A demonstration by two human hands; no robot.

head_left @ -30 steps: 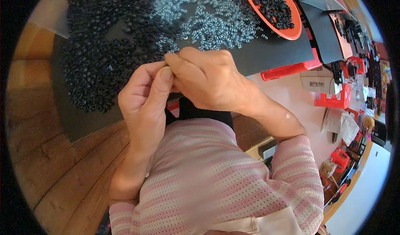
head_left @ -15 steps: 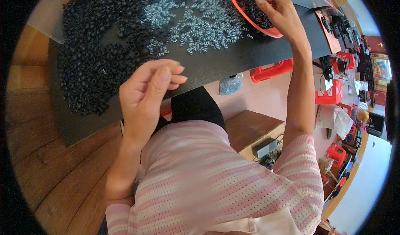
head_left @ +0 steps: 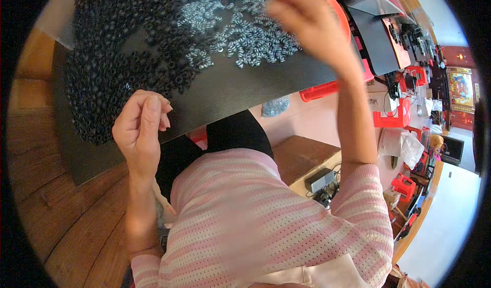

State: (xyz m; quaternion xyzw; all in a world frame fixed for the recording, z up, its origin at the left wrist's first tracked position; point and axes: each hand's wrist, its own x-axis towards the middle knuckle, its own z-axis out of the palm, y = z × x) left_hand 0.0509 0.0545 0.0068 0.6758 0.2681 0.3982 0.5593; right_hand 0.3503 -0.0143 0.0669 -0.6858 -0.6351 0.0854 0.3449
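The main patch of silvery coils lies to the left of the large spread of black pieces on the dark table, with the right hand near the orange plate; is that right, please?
Not quite: the head view shows the silvery coils to the right of the black pieces on the dark table. The right hand is indeed near the orange plate.
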